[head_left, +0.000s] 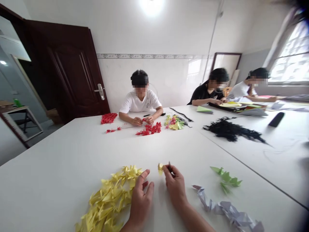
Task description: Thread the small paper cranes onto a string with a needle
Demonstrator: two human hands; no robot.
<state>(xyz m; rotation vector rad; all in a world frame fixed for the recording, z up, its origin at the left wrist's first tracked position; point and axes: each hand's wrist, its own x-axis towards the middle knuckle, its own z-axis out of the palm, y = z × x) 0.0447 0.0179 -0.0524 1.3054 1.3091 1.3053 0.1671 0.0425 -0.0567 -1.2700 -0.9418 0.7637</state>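
My right hand (175, 185) is closed, pinching a small yellow folded-paper piece (160, 168) at the fingertips. A short dark, thin tool (170, 166) sticks up between the same fingers; its kind is not clear. My left hand (142, 196) is open, thumb and fingers apart, beside a curved heap of yellow origami cranes (106, 199). To the right of my right hand lie several green paper cranes (228, 178). Closer to me, a row of pale lilac folded-paper cranes (233, 212) runs toward the bottom edge.
Across the white table (72, 151) a person (141, 103) handles red paper cranes (149, 129). Another red pile (109, 118) and a mixed-colour pile (176, 122) lie there. A black stringy heap (233, 129) and a black object (276, 119) are at right, near two more people.
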